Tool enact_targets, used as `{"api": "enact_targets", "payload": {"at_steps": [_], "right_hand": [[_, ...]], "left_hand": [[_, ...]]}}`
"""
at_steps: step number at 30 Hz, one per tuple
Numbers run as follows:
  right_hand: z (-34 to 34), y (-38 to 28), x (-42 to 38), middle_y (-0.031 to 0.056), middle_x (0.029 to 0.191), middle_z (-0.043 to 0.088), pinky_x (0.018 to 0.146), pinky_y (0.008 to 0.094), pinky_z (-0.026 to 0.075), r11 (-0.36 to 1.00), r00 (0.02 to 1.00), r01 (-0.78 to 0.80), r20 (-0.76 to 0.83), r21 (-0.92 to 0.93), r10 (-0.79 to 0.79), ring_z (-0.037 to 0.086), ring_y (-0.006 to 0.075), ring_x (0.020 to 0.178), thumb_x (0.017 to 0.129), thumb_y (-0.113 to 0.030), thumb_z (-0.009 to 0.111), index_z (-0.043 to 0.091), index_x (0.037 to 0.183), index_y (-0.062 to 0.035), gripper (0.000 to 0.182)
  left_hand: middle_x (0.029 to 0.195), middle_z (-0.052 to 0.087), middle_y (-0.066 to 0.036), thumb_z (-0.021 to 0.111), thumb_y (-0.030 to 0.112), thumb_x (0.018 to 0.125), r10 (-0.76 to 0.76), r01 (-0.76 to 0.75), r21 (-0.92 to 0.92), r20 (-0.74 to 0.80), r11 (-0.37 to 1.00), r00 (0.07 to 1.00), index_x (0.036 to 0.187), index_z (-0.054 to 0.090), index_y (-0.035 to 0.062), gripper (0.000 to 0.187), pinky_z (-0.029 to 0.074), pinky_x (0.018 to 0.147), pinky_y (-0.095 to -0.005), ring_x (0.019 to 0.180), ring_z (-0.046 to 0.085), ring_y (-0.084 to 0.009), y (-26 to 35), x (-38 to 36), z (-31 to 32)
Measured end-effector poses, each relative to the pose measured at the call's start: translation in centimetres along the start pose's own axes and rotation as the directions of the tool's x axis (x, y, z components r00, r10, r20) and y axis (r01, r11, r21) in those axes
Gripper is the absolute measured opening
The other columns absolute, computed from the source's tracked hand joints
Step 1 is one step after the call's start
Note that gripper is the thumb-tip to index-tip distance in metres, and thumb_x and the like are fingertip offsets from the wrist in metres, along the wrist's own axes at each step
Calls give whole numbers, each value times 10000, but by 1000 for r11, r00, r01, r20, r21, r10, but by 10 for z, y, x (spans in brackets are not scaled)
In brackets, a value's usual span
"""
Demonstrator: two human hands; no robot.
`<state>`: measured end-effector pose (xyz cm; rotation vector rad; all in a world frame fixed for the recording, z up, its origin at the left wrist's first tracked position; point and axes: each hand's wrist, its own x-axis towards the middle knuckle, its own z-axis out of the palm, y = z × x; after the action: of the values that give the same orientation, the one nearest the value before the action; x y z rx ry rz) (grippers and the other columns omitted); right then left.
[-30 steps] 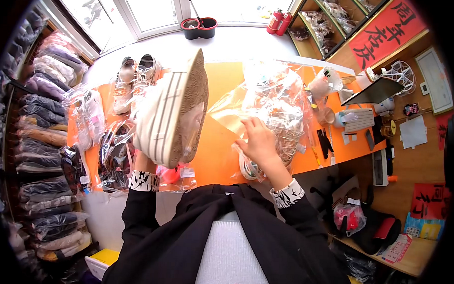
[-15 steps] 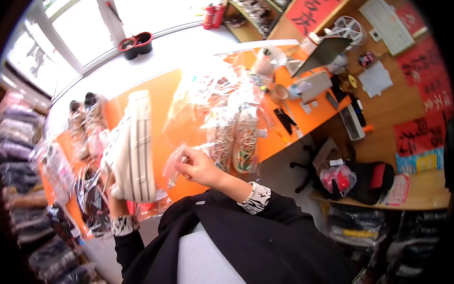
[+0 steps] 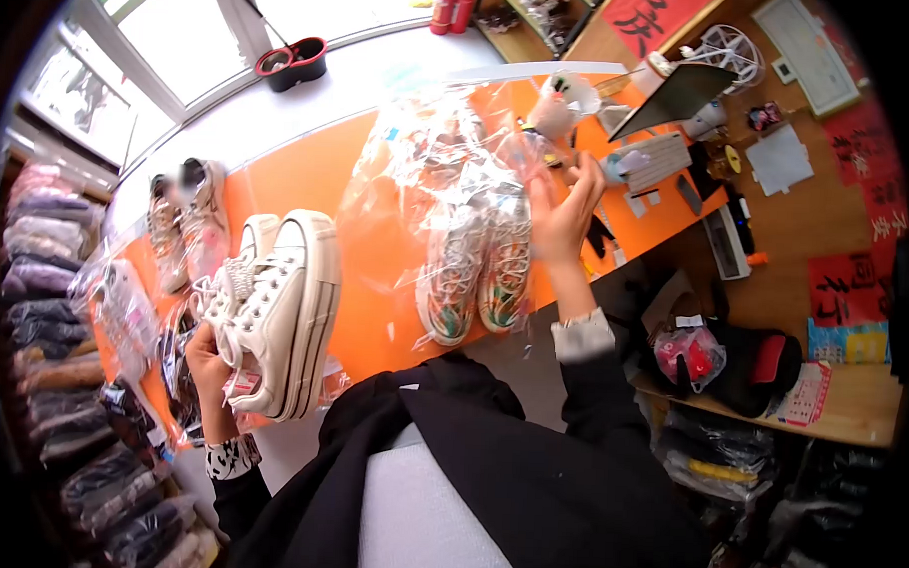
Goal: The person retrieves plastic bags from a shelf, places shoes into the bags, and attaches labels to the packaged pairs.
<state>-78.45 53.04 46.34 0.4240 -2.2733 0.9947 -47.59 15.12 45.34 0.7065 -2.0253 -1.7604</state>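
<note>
A pair of cream canvas sneakers [image 3: 291, 308] with laces and striped soles is held up by my left hand [image 3: 209, 368], whose fingers are closed at the heel end. My right hand [image 3: 569, 213] is over the right part of the table, fingers stretched upward and apart. It is right beside a clear plastic bag [image 3: 377, 206] that covers a pair of patterned lace-up shoes [image 3: 452, 284]. Another pair of worn-looking shoes [image 3: 199, 215] stands at the table's far left, and bagged light shoes [image 3: 125, 303] lie nearer on that side.
The orange table [image 3: 303, 174] bears a monitor [image 3: 671, 99], a keyboard [image 3: 654, 159] and a white figurine [image 3: 564, 103] on the right. Shelves of bagged goods [image 3: 45, 270] line the left. A black chair [image 3: 742, 354] stands at right, and a mop bucket [image 3: 292, 66] by the glass door.
My right hand has moved up and right from the table's near middle, its pinch on a small clear plastic piece opened. The cream sneakers in my left hand have turned, showing laces.
</note>
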Motion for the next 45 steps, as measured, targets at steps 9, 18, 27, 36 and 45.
{"api": "enact_targets", "payload": {"at_steps": [9, 18, 27, 36, 45], "right_hand": [[78, -39, -176, 198, 1392, 424, 1006, 544, 354, 813, 564, 578, 756, -73, -332, 398, 392, 1263, 745, -241, 686, 510, 1269, -19, 596], [100, -23, -173, 194, 1223, 530, 940, 457, 399, 684, 533, 689, 807, -239, -254, 482, 361, 1146, 776, -154, 617, 577, 1096, 7, 361], [84, -4, -154, 127, 1013, 631, 775, 398, 512, 968, 751, 212, 611, 135, -250, 610, 324, 923, 793, -111, 699, 655, 774, 8, 129], [76, -32, -143, 127, 930, 626, 699, 408, 477, 998, 858, 47, 509, 39, -61, 600, 321, 881, 805, -103, 667, 670, 756, -33, 85], [69, -76, -106, 111, 720, 623, 549, 388, 460, 996, 904, 49, 421, 79, -78, 613, 309, 624, 856, -149, 666, 681, 830, -59, 95]], "left_hand": [[791, 618, 43, 716, -9, 737, -163, 155, 98, 88, 983, 983, 863, 636, -35, 151, 394, 601, -178, 687, 496, -16, -1, -29, -11], [761, 594, 52, 738, -8, 712, -169, 162, 87, 75, 983, 983, 845, 631, -39, 174, 360, 565, -181, 662, 453, -12, -13, -45, -12], [711, 561, 68, 741, -3, 701, -161, 149, 111, 101, 983, 982, 801, 622, -33, 158, 326, 532, -179, 625, 422, -4, -15, -42, -14], [722, 576, 67, 773, 29, 724, -150, 133, 119, 144, 984, 978, 778, 605, -27, 185, 339, 556, -173, 639, 438, -1, 5, -34, -19], [622, 481, 70, 747, 8, 675, -97, 89, 37, 409, 995, 907, 699, 566, -31, 187, 272, 502, -203, 585, 388, -8, 46, -17, 3]]}}
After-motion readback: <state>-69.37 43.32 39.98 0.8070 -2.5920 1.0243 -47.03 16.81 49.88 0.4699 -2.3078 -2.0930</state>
